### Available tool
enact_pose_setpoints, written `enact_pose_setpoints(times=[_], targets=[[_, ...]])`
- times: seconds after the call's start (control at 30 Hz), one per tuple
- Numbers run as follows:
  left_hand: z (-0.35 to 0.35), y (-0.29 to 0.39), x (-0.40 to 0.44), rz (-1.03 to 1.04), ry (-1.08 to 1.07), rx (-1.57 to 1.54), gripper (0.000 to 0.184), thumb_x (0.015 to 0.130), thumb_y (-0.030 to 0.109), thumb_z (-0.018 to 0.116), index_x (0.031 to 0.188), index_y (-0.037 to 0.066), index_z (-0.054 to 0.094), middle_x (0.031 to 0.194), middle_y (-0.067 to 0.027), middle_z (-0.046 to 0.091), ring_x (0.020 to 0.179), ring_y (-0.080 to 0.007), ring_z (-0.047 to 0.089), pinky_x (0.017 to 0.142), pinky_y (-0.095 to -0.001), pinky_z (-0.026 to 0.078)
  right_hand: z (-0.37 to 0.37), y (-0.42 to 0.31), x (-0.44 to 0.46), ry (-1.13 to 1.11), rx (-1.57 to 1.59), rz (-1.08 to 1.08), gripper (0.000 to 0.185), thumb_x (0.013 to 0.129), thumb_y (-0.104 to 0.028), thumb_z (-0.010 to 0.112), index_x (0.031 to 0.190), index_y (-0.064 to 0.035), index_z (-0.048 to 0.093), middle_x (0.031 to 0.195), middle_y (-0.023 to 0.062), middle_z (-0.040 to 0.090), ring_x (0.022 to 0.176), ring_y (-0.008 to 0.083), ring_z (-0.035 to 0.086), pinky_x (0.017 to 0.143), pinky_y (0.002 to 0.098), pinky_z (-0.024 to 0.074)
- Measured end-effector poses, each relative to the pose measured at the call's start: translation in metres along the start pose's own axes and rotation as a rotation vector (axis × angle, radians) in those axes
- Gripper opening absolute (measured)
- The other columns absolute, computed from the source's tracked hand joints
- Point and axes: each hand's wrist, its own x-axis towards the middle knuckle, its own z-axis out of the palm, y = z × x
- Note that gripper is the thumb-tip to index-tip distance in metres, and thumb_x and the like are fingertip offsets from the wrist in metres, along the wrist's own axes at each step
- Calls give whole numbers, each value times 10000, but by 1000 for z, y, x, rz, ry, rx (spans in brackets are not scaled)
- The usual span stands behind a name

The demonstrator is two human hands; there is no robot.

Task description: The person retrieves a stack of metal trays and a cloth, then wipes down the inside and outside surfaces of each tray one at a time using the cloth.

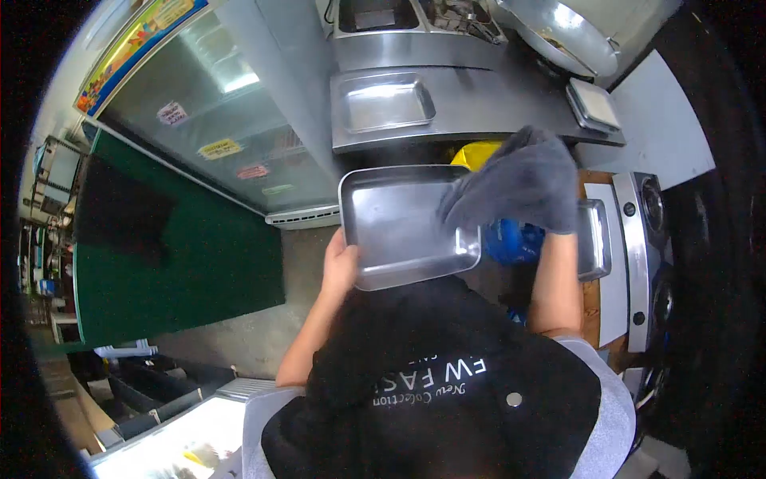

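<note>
A rectangular stainless steel tray (pixel 391 223) is held in front of my body, its shiny inside facing up. My left hand (pixel 341 262) grips the tray's left side, thumb over the rim. A dark grey cloth (pixel 523 180) is draped over my right hand (pixel 562 238); only the wrist area shows, and the fingers are hidden in the folds. The lower left end of the cloth touches the right part of the tray's inside and is slightly blurred.
Another steel tray (pixel 388 104) lies on the steel counter (pixel 495 100) ahead. A large wok (pixel 562 36) and a stack of white-topped containers (pixel 594 105) are at the right. A glass-door fridge (pixel 231 120) stands left. A gas stove (pixel 642 263) and one more tray (pixel 593 239) are right.
</note>
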Motion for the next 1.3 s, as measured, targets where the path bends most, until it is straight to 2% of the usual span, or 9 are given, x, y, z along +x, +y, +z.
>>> enact_pose_setpoints(times=[0.07, 0.1, 0.23, 0.27, 0.37, 0.47, 0.6, 1.03, 1.3], targets=[[-11, -5, 1, -64, 64, -68, 394, 843, 68, 487, 1219, -28, 553, 1014, -76, 634, 903, -155, 578, 799, -279, 450, -12, -30, 0, 234, 854, 320, 353, 779, -57, 613, 1114, 51, 608, 990, 102, 637, 903, 171, 609, 771, 288, 495], [-11, 1, -1, -119, 106, -47, 357, 942, 197, 513, 1219, -24, 557, 1040, -79, 635, 914, -158, 581, 803, -288, 456, -20, -55, 0, 243, 849, 329, 353, 779, -57, 613, 1114, 51, 608, 990, 102, 637, 903, 171, 609, 771, 288, 495], [-18, -7, 6, -192, 98, -198, 509, 993, 403, 471, 1295, -6, 497, 1171, -108, 603, 1006, -204, 594, 883, -345, 461, -43, -165, 8, -352, -870, 298, 437, 812, -149, 642, 1214, 9, 580, 1052, 157, 642, 970, 253, 617, 885, 330, 490], [-20, -15, 8, -188, 93, -198, 509, 993, 403, 471, 1295, -6, 497, 1171, -108, 603, 1006, -204, 594, 883, -345, 461, -31, -156, -5, -223, -895, 224, 438, 811, -172, 646, 1210, -5, 579, 1070, 150, 634, 995, 259, 603, 900, 342, 478], [-7, 1, 4, -208, -27, -396, 542, 1006, 378, 452, 1375, -15, 392, 1292, -135, 526, 1160, -228, 523, 996, -363, 401, 26, -96, -39, 19, -378, -30, 442, 807, -240, 657, 1197, -48, 575, 1125, 128, 608, 1070, 276, 561, 944, 380, 441], [1, 23, -1, -228, -74, -484, 520, 1014, 350, 435, 1392, -2, 370, 1283, -133, 531, 1166, -229, 518, 996, -375, 405, 92, -37, -48, -116, -47, -108, 449, 804, -308, 669, 1185, -92, 571, 1179, 106, 583, 1144, 294, 519, 989, 417, 404], [2, 0, 9, 30, -80, -430, 547, 1006, 304, 457, 1436, 1, 307, 1389, -123, 441, 1265, -223, 426, 1065, -365, 328, 135, -47, -37, -1, -560, -293, 468, 804, -292, 658, 1206, -72, 567, 1195, 99, 579, 1154, 289, 520, 1001, 443, 395], [41, 36, 16, 151, -63, -403, 522, 1012, 310, 446, 1423, 17, 314, 1386, -122, 431, 1261, -227, 422, 1062, -365, 333, 184, -67, -31, -161, 254, -284, 441, 794, -265, 651, 1201, -104, 597, 1199, 68, 601, 1110, 254, 562, 967, 397, 423], [37, 2, 11, 93, 44, -515, 547, 1015, 416, 404, 1389, 18, 385, 1334, -113, 498, 1197, -242, 503, 1013, -384, 402, 96, -78, -22, -326, -124, -332, 376, 765, -229, 650, 1091, -50, 592, 1028, 142, 604, 997, 290, 573, 886, 388, 460]])
